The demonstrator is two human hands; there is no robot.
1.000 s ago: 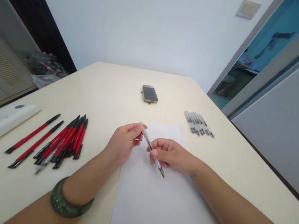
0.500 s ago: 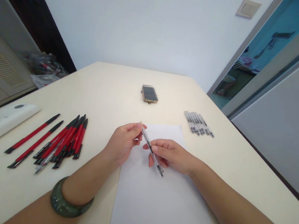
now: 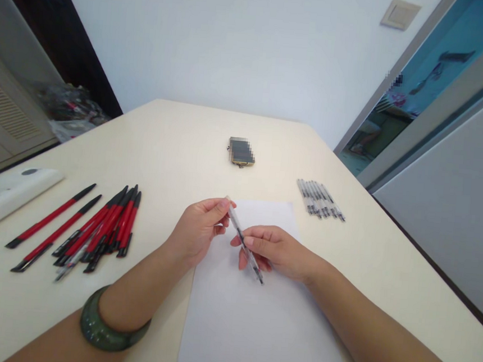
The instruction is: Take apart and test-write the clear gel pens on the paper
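Note:
A clear pen (image 3: 237, 222) with a dark tip slants between my two hands, just above a sheet of white paper (image 3: 249, 334). My left hand (image 3: 201, 225) pinches its upper end between thumb and fingers. Lower down, the thumb and fingers of my right hand (image 3: 275, 249) close around the barrel. The pen's dark end points down toward me, past the right fingers. Left of my hands lies a pile of red and black pens (image 3: 102, 222), with a clear pen (image 3: 71, 265) among them. Several clear pens (image 3: 320, 199) lie side by side at the right.
A dark, blurred-out rectangular object (image 3: 241, 151) sits toward the back of the cream table (image 3: 177, 141). At the left edge rests a long white device (image 3: 11, 197). A white wall (image 3: 236, 45) stands behind the table, and a doorway (image 3: 404, 105) opens at the right.

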